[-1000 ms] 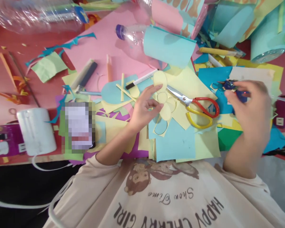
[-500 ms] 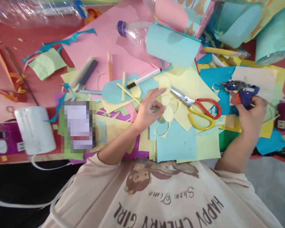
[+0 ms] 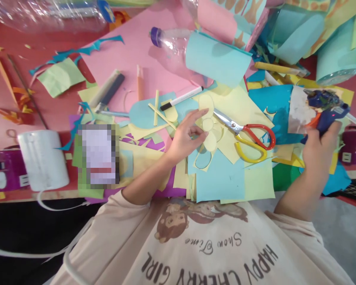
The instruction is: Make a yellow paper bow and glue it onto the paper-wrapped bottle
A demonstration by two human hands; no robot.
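Observation:
In the head view, my left hand [image 3: 187, 136] is at the middle of the table, index finger and thumb apart, their tips holding a pale yellow paper cut-out [image 3: 207, 124] of rounded lobes. My right hand [image 3: 322, 144] grips a dark blue glue gun [image 3: 329, 118] with an orange trigger; its nozzle end is smeared and points left over a whitish sheet [image 3: 298, 111]. Scissors [image 3: 240, 128] with one red and one yellow handle lie between my hands, blades towards the cut-out. A light blue sheet [image 3: 221, 182] is nearest my body.
A bottle [image 3: 216, 55] wrapped in light blue paper lies beyond my left hand. A marker [image 3: 182, 97] and paper strips [image 3: 156, 107] are close by. A blurred-out phone [image 3: 97, 154] and a white device with a cable [image 3: 43, 160] are on the left. Paper scraps cover much of the table.
My right hand has moved the glue gun to the right, away from the blue paper and over the whitish sheet. My left hand stays on the cut-out.

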